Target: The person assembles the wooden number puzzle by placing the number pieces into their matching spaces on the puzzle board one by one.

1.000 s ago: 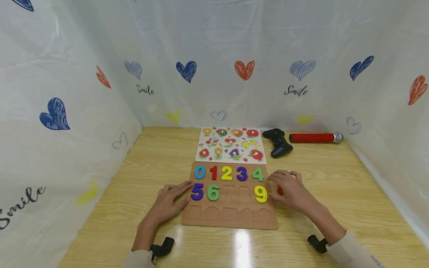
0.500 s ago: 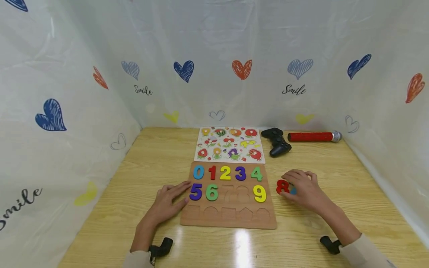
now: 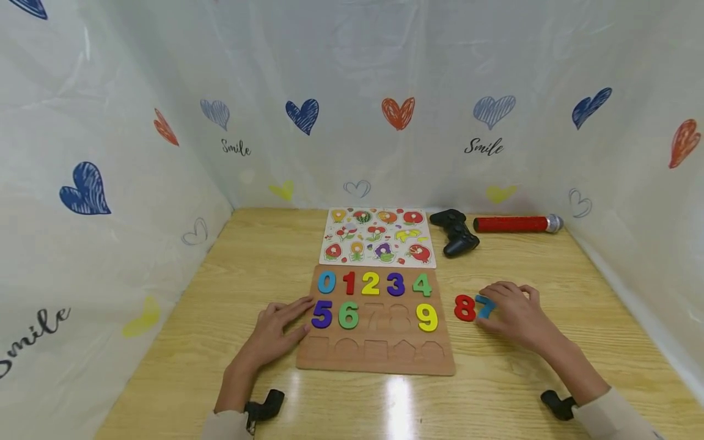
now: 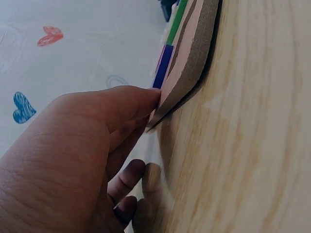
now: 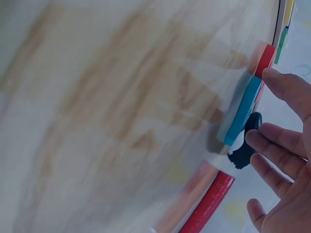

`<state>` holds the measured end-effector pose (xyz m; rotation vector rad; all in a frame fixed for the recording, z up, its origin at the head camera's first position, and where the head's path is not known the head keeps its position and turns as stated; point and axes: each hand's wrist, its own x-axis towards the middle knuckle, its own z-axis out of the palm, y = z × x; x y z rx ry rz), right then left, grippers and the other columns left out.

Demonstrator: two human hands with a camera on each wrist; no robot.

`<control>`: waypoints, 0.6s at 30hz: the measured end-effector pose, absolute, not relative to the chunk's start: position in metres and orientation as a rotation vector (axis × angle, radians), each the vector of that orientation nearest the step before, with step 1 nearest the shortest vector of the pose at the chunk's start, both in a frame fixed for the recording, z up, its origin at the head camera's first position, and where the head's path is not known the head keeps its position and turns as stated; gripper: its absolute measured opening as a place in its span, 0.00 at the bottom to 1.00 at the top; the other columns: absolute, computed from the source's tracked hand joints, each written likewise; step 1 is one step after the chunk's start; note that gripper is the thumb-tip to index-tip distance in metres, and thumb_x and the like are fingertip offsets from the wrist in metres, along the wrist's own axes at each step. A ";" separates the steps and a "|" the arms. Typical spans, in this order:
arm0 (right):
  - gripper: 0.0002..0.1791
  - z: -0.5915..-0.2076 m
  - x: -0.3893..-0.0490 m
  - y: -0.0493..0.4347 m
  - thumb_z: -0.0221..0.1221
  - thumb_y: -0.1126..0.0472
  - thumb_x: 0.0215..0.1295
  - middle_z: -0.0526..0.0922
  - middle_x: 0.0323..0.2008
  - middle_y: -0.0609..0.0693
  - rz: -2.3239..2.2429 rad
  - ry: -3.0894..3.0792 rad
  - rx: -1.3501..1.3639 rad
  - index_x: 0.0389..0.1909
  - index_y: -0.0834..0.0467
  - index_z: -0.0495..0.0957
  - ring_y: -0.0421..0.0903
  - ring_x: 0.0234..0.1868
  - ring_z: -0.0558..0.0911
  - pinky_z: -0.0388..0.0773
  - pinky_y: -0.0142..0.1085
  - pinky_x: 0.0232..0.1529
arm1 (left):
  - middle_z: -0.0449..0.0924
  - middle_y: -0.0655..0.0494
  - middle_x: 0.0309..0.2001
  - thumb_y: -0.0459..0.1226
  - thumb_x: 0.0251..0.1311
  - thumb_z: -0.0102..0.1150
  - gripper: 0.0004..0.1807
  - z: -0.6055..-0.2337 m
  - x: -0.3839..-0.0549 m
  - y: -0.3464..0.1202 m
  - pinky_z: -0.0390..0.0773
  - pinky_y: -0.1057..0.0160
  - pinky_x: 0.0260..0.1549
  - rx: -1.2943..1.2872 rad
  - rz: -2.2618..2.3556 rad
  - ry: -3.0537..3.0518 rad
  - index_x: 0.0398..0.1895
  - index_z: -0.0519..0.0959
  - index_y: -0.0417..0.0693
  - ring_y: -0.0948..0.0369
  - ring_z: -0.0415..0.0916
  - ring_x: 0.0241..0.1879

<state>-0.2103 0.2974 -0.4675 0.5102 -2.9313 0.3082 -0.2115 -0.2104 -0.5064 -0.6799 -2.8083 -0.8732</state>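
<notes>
My left hand point(image 3: 275, 333) rests at the left edge of the wooden number board point(image 3: 357, 360), its thumb and a fingertip touching that edge beside the purple 5 point(image 3: 322, 314). On the table to the right of the board lie a red 8 point(image 3: 464, 308) and a blue 7 point(image 3: 484, 307) side by side. Just over the 7 is my right hand point(image 3: 519, 315), partly covering it. The right wrist view shows its fingers spread apart, with the thumb near where the blue 7 point(image 5: 243, 111) meets the red 8 point(image 5: 265, 60). Outlines for 7 point(image 3: 374, 318) and 8 point(image 3: 399, 318) show bare wood.
A white fruit picture board point(image 3: 376, 238) lies directly behind the number board. At the back right are a black game controller point(image 3: 455, 233) and a red microphone point(image 3: 514, 224). A white curtain point(image 3: 352, 79) with hearts encloses the table on three sides.
My right hand has moved right, away from the board's edge. The red 8 has come free of the hand, and the blue 7 is now uncovered beside it. The left hand stays put.
</notes>
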 end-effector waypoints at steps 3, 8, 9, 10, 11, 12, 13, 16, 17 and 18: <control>0.31 -0.470 -0.210 0.302 0.75 0.48 0.52 0.81 0.53 0.61 0.311 -2.929 0.504 0.53 0.63 0.82 0.61 0.59 0.71 0.55 0.65 0.52 | 0.70 0.58 0.70 0.47 0.67 0.62 0.29 -0.508 -0.212 -0.211 0.59 0.55 0.42 -0.685 -0.863 -2.800 0.70 0.74 0.56 0.55 0.66 0.50; 0.32 -0.473 -0.210 0.305 0.74 0.48 0.52 0.81 0.53 0.62 0.317 -2.928 0.514 0.53 0.64 0.82 0.62 0.59 0.72 0.55 0.64 0.52 | 0.70 0.59 0.70 0.48 0.66 0.63 0.29 -0.509 -0.212 -0.212 0.60 0.54 0.42 -0.686 -0.862 -2.796 0.70 0.74 0.57 0.56 0.66 0.50; 0.32 -0.473 -0.210 0.305 0.74 0.48 0.52 0.81 0.52 0.62 0.317 -2.928 0.519 0.53 0.64 0.82 0.62 0.59 0.72 0.55 0.64 0.51 | 0.70 0.59 0.70 0.48 0.66 0.63 0.29 -0.509 -0.212 -0.212 0.60 0.54 0.42 -0.688 -0.861 -2.797 0.70 0.74 0.57 0.56 0.66 0.51; 0.31 -0.473 -0.211 0.305 0.75 0.49 0.52 0.81 0.52 0.62 0.318 -2.927 0.525 0.52 0.64 0.82 0.62 0.58 0.72 0.55 0.64 0.51 | 0.70 0.60 0.70 0.48 0.66 0.63 0.29 -0.509 -0.212 -0.213 0.60 0.54 0.42 -0.686 -0.864 -2.803 0.70 0.74 0.57 0.56 0.66 0.51; 0.31 -0.473 -0.211 0.304 0.75 0.49 0.52 0.81 0.52 0.62 0.319 -2.927 0.530 0.52 0.64 0.82 0.62 0.58 0.72 0.55 0.65 0.51 | 0.70 0.60 0.70 0.48 0.66 0.63 0.29 -0.508 -0.212 -0.213 0.60 0.54 0.43 -0.685 -0.865 -2.808 0.70 0.74 0.57 0.56 0.66 0.51; 0.30 -0.473 -0.212 0.304 0.75 0.49 0.52 0.82 0.51 0.62 0.321 -2.927 0.535 0.51 0.64 0.82 0.62 0.58 0.73 0.55 0.65 0.51 | 0.69 0.60 0.70 0.48 0.66 0.63 0.29 -0.508 -0.211 -0.213 0.60 0.55 0.43 -0.684 -0.866 -2.810 0.70 0.74 0.57 0.56 0.66 0.51; 0.30 -0.473 -0.212 0.304 0.75 0.49 0.52 0.82 0.51 0.62 0.321 -2.926 0.540 0.51 0.64 0.83 0.62 0.58 0.73 0.55 0.65 0.51 | 0.70 0.59 0.70 0.48 0.66 0.63 0.29 -0.508 -0.211 -0.213 0.60 0.55 0.42 -0.685 -0.869 -2.811 0.70 0.74 0.57 0.56 0.66 0.51; 0.29 -0.474 -0.214 0.305 0.75 0.50 0.51 0.82 0.50 0.62 0.324 -2.916 0.554 0.49 0.64 0.83 0.62 0.57 0.74 0.55 0.65 0.51 | 0.69 0.60 0.70 0.48 0.66 0.63 0.29 -0.507 -0.212 -0.212 0.59 0.54 0.43 -0.681 -0.868 -2.821 0.71 0.73 0.57 0.56 0.66 0.51; 0.28 -0.474 -0.214 0.305 0.75 0.50 0.51 0.82 0.50 0.62 0.326 -2.911 0.559 0.48 0.63 0.83 0.62 0.57 0.74 0.55 0.65 0.51 | 0.69 0.60 0.70 0.48 0.67 0.62 0.29 -0.507 -0.212 -0.212 0.59 0.54 0.43 -0.682 -0.864 -2.820 0.71 0.73 0.57 0.56 0.66 0.51; 0.28 -0.474 -0.214 0.305 0.75 0.50 0.50 0.82 0.50 0.62 0.329 -2.906 0.562 0.48 0.63 0.84 0.62 0.57 0.74 0.55 0.65 0.51 | 0.69 0.60 0.70 0.48 0.67 0.62 0.29 -0.507 -0.212 -0.212 0.60 0.54 0.43 -0.682 -0.860 -2.819 0.71 0.73 0.57 0.56 0.66 0.51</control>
